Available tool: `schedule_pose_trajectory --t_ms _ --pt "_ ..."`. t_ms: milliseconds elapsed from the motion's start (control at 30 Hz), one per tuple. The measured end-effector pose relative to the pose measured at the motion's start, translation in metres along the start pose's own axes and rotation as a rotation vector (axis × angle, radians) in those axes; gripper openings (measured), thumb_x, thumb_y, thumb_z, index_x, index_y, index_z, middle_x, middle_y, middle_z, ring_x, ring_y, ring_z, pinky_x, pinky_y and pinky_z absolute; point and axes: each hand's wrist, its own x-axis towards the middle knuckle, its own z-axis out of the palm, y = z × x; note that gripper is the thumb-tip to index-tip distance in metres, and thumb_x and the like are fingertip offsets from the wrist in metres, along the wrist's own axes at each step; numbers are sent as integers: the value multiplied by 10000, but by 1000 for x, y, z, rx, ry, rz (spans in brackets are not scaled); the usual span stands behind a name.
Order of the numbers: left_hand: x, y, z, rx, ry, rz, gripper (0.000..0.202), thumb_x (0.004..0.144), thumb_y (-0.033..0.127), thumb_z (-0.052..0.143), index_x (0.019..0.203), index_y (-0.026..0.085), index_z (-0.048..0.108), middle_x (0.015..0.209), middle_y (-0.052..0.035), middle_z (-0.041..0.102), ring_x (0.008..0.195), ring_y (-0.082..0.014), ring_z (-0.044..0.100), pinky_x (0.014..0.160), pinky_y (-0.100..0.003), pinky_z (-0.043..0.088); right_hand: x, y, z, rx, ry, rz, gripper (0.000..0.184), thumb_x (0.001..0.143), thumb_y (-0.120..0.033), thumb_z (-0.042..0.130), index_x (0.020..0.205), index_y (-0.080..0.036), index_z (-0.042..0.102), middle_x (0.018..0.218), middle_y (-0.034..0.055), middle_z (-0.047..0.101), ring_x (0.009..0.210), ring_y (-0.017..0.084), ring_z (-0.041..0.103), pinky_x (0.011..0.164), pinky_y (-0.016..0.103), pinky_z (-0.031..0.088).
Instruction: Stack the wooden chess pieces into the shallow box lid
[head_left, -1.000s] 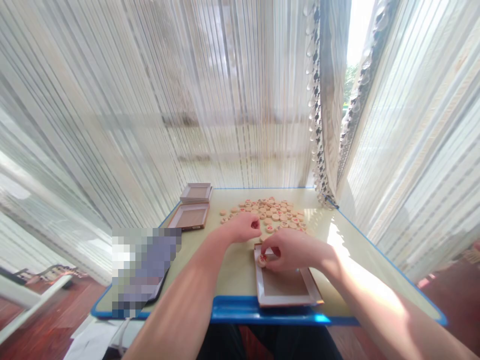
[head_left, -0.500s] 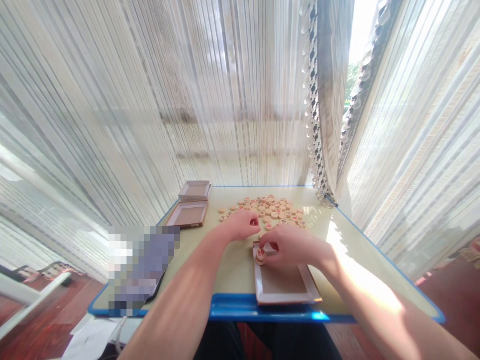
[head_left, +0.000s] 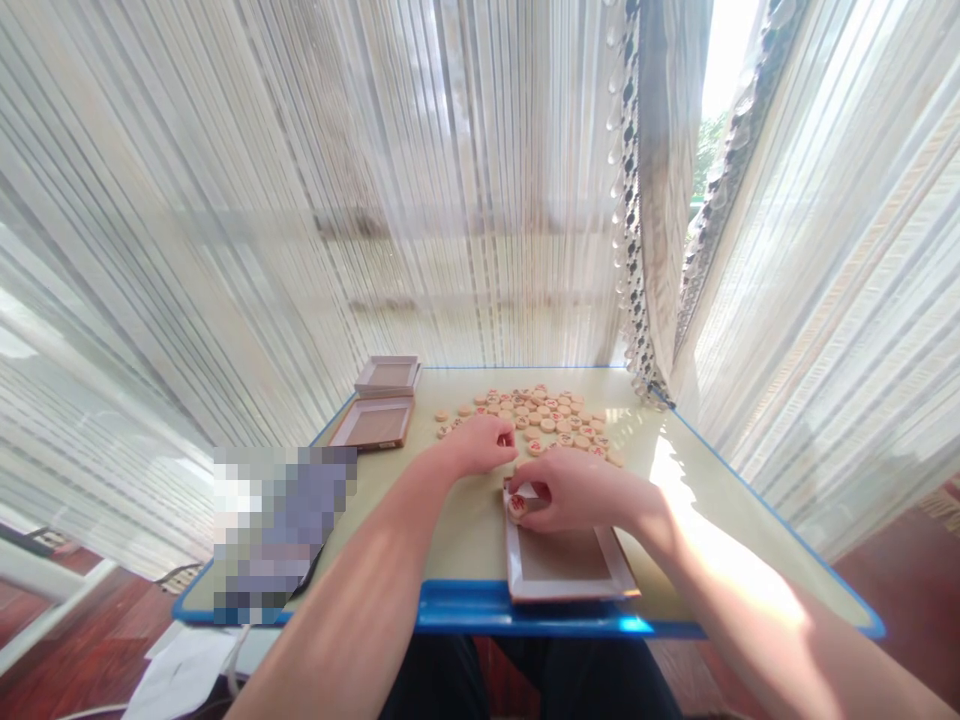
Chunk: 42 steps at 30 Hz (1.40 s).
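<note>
My right hand [head_left: 566,490] reaches over the far left corner of a shallow cardboard box [head_left: 566,560]. Its thumb and fingers are closed on a round wooden Chinese chess piece [head_left: 517,506] with a red character. My left hand [head_left: 484,445] hovers at the near side of the scattered Chinese chess pieces [head_left: 547,424], beyond the box. Its fingers are curled closed; whatever they hold, if anything, is hidden. Some pieces show red characters and others plain faces. The visible part of the box floor is bare brown card inside white walls.
More shallow boxes stand at the back left, one open box [head_left: 373,423] in front of a small stack [head_left: 387,374]. A pixelated flat object [head_left: 292,530] lies at the left edge. The pale table [head_left: 675,540] has a blue rim. String curtains [head_left: 480,200] hang behind it.
The view has shifted slightly. My right hand keeps hold of the chess piece at the box corner, the piece turned a little. My left hand stays almost still.
</note>
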Motion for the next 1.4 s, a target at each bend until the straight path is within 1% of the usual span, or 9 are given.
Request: schedule_pose_trajectory --t_ms 133,267,433,600,733,900,1133,1267,1400 --pt "1 -1 1 4 -8 -10 163 669 269 507 726 175 629 687 -3 616 631 -131 528 528 -221 338 0 0 2 -24 -19 15 161 713 -335 549 777 -231 654 638 -13 578 547 106 435 511 232 273" --pt "1 -2 2 0 -16 -17 166 667 272 508 729 176 629 699 -5 619 639 -132 533 531 -220 339 0 2 5 -63 10 -12 144 716 -331 538 767 -243 640 627 -20 566 545 105 420 516 236 270" --pt "2 -2 3 37 -18 -11 161 666 264 501 719 180 628 713 -7 625 658 -137 542 533 -225 334 1 3 8 -128 10 -5 182 740 -351 498 716 -231 633 605 -10 563 520 105 399 502 241 256" --pt "2 0 1 59 -47 -12 160 675 254 503 736 187 634 735 -5 638 686 -143 561 539 -224 340 4 1 9 -187 33 31 221 757 -353 486 699 -208 643 605 23 591 523 124 439 492 262 241" --pt "1 0 0 76 -50 -35 154 687 234 498 739 186 634 755 -9 647 711 -149 575 554 -226 352 7 -2 9 -257 54 88 287 792 -382 460 694 -189 648 625 50 613 545 145 484 503 278 262" --pt "2 -2 2 93 -46 -35 163 686 225 485 730 193 639 757 -14 650 708 -157 571 576 -232 369 8 -3 8 -267 85 71 348 830 -382 408 717 -166 656 630 67 617 557 151 511 510 277 285" --pt "1 2 -2 92 -76 -41 183 675 214 484 727 190 658 739 -13 652 690 -150 562 573 -221 374 8 -8 5 -279 66 96 331 819 -410 443 777 -182 680 666 85 642 609 200 565 550 294 357" --pt "-1 5 -5 67 -128 -45 183 675 235 496 711 184 669 697 -8 643 648 -141 541 540 -218 354 7 -8 3 -282 53 96 299 822 -404 456 810 -195 668 700 74 650 637 196 586 557 284 358" --pt "-2 5 -5 68 -137 -39 184 684 251 499 703 181 668 684 -9 641 636 -135 532 533 -218 341 6 -5 5 -258 61 73 270 819 -392 472 800 -199 659 698 58 648 638 184 577 555 276 329"
